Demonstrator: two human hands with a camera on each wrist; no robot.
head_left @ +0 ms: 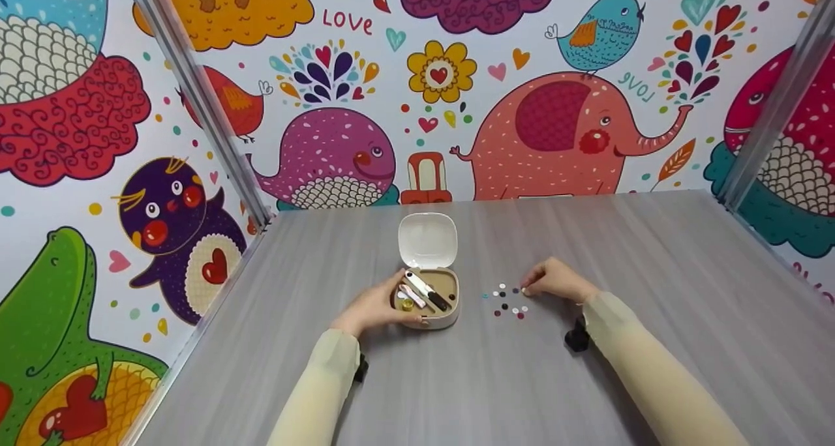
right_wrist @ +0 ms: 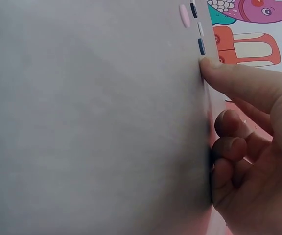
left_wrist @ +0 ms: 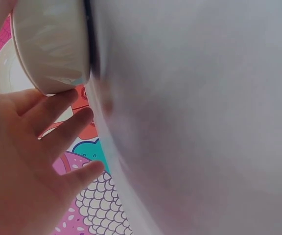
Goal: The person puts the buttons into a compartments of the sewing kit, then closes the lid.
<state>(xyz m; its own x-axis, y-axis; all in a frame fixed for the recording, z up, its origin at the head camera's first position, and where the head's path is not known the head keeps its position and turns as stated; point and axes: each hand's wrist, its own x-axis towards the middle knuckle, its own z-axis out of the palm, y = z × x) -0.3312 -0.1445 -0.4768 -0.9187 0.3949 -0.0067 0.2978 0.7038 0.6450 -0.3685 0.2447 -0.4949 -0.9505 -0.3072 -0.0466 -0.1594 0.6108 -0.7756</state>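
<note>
My left hand [head_left: 375, 308] holds a white sewing box [head_left: 442, 322] by its side, thumb at the front and fingers round the back. Its lid [head_left: 428, 240] stands raised. Within the tan inside lie a white-and-black tool [head_left: 427, 291], a small yellow item [head_left: 407, 304] and a dark button [head_left: 452, 297]. In the left wrist view the hand [left_wrist: 28, 156] touches the box wall [left_wrist: 53, 44]. My right hand [head_left: 554, 282] has its fingertips down on the table, pinching a white button [head_left: 524, 291]. The right wrist view shows the thumb touching the surface and the other fingers curled.
Several loose buttons lie between the box and my right hand, among them a white button [head_left: 502, 286], a dark red button [head_left: 497, 313] and a blue button [head_left: 485, 296]. The grey table [head_left: 483, 394] meets a cartoon-printed wall [head_left: 450, 126] at the back.
</note>
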